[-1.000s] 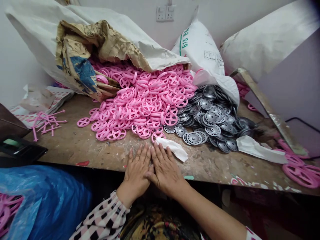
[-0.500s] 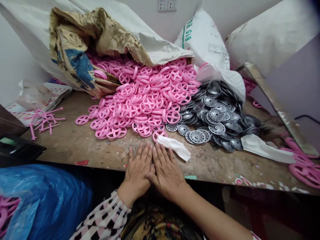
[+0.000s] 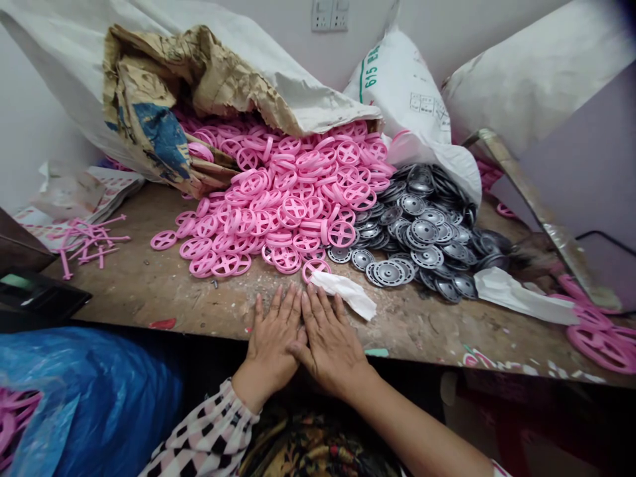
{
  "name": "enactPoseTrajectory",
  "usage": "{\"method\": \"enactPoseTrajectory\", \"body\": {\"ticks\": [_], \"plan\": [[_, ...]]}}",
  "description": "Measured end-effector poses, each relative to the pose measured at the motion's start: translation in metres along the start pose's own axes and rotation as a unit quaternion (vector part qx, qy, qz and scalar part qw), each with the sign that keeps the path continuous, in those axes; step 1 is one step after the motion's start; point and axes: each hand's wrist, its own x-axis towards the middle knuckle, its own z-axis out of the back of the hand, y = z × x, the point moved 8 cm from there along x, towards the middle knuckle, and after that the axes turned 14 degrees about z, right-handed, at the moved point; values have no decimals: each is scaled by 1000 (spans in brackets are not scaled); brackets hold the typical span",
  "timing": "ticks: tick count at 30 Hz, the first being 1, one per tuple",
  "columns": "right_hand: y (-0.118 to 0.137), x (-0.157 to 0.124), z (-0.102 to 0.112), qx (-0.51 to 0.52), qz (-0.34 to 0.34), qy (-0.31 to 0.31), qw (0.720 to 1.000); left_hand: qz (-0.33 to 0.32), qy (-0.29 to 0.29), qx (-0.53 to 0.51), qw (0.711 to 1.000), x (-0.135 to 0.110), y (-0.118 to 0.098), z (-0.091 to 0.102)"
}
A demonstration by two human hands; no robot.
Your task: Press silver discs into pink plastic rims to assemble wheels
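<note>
On the counter [image 3: 199,308] before you, spoked wheels [image 3: 294,209] lie at the mouth of a sack [image 3: 223,86], discs [image 3: 426,230] to their right, rods [image 3: 101,256] to their left. Your left hand [image 3: 272,341] and right hand [image 3: 332,344] rest side by side at the near edge, a tissue [image 3: 346,295] just ahead of the right one.

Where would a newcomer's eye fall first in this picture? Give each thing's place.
A heap of pink spoked wheels spills from a sack with crumpled brown paper at the middle of the workbench. To its right, dark grey slotted discs pile before a white sack marked 615. At the near edge, the left hand and right hand lie palm-down together.
</note>
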Motion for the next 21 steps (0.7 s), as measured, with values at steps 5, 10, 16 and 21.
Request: {"method": "enactPoseTrajectory", "body": {"ticks": [5, 10, 16, 21], "plan": [[0, 1, 0, 3, -1, 7, 1000, 6, 4, -4, 1000, 0, 1, -2], [1, 1, 1, -7, 5, -6, 1000, 7, 3, -6, 1000, -1, 2, -2], [1, 0, 1, -16, 10, -13, 1000, 4, 1, -7, 1000, -1, 1, -2], [1, 0, 0, -13, 8, -5, 1000, 10, 13, -7, 1000, -1, 1, -3]]}}
